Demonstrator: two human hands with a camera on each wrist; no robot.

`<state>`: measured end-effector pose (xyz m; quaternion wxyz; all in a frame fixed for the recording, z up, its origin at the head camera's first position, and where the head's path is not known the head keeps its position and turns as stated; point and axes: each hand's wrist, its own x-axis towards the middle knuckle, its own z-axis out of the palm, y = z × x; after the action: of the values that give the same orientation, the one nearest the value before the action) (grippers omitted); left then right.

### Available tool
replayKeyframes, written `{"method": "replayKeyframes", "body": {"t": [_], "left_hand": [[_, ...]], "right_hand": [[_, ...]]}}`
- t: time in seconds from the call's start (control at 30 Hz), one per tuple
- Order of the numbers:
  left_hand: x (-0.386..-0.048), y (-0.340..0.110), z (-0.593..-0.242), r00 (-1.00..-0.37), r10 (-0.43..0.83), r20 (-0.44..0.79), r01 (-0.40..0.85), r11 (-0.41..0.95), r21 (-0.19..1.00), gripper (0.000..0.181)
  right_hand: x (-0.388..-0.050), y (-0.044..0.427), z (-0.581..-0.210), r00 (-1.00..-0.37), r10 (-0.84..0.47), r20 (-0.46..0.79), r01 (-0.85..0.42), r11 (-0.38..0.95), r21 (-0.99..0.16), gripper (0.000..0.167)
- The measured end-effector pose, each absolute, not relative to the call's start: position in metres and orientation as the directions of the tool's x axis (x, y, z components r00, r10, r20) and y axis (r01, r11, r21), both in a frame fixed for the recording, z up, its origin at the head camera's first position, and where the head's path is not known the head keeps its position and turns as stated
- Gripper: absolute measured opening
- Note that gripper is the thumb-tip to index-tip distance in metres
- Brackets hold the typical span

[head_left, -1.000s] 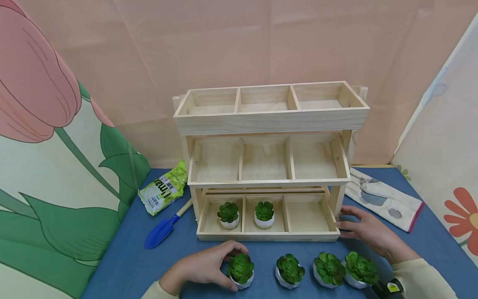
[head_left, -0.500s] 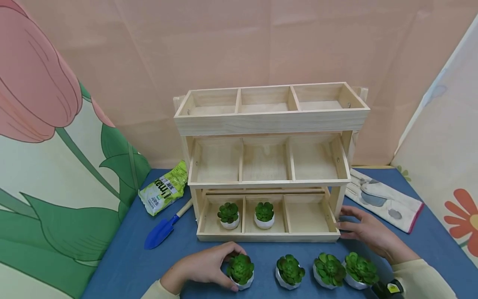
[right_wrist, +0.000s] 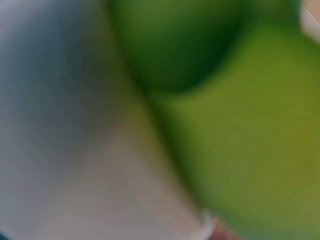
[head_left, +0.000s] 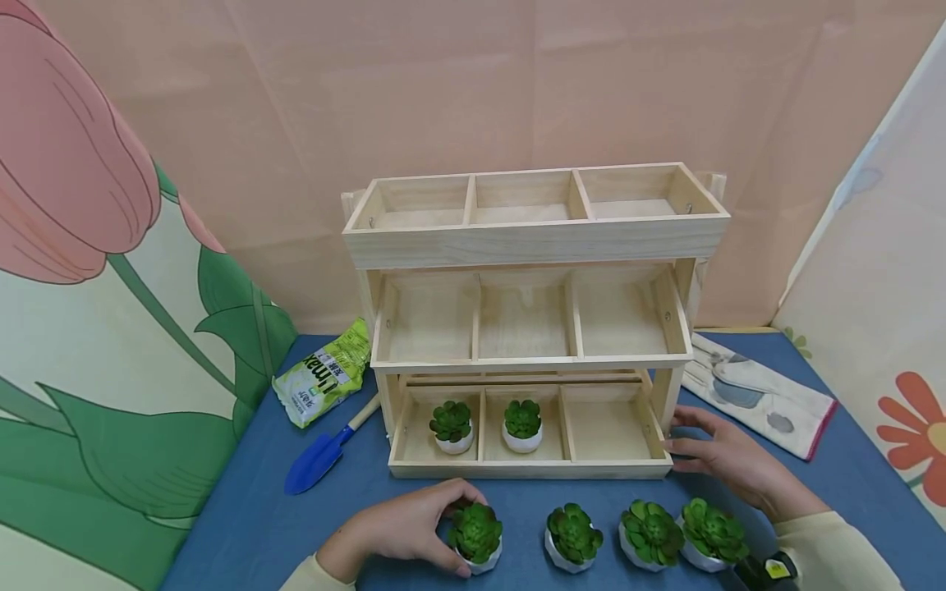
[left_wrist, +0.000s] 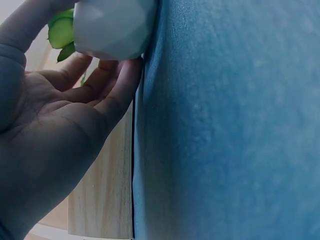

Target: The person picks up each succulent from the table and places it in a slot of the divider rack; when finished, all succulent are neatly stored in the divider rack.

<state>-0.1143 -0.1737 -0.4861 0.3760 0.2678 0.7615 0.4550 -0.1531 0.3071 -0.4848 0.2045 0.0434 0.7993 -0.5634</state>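
Nothing has visibly moved since the earlier frame; both hands, the plants and the wooden rack [head_left: 535, 245] hold position, and only the head view has shifted slightly. Left hand [head_left: 414, 521]: thumb and fingers are curved round the white pot of the potted plant [head_left: 476, 533], thumb on the near side, fingers on the far side. The plant stands upright on the blue cloth [head_left: 606, 492]; the left wrist view shows the pot's base against it. It lies to the right of the left palm and on the near side of the bottom tray [head_left: 530, 469], about in line with the left divider. The pot is squat with no marked long axis; the tray's long axis runs left to right. The left hand is the nearer one. Right hand [head_left: 732, 464]: fingers are apart, touching the tray's right end, with no clasp shown; the right wrist view is too blurred to add detail. Governing relation, as judged: the held plant lies directly in front of the tray's front board, with clearance between.
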Motion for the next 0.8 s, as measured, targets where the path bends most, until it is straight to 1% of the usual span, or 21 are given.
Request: {"method": "replayKeyframes", "body": {"t": [0.2, 0.5, 0.6, 0.8], "left_hand": [[-0.114, -0.173, -0.486, -0.586, 0.749, -0.309, 0.097, 0.443, 0.891, 0.058], [-0.117, -0.165, -0.467, -0.644, 0.719, -0.261, 0.156, 0.458, 0.875, 0.059], [-0.118, -0.163, -0.462, -0.654, 0.713, -0.254, 0.143, 0.446, 0.884, 0.061], [-0.124, -0.159, -0.454, -0.662, 0.697, -0.277, 0.111, 0.456, 0.883, 0.063]], "right_hand": [[-0.154, 0.307, -0.486, -0.909, -0.154, -0.387, 0.309, 0.371, -0.876, 0.086], [-0.154, 0.307, -0.484, -0.908, -0.143, -0.395, 0.319, 0.376, -0.870, 0.087], [-0.155, 0.307, -0.485, -0.908, -0.143, -0.395, 0.319, 0.374, -0.871, 0.087], [-0.155, 0.308, -0.486, -0.907, -0.147, -0.394, 0.319, 0.370, -0.872, 0.086]]}}
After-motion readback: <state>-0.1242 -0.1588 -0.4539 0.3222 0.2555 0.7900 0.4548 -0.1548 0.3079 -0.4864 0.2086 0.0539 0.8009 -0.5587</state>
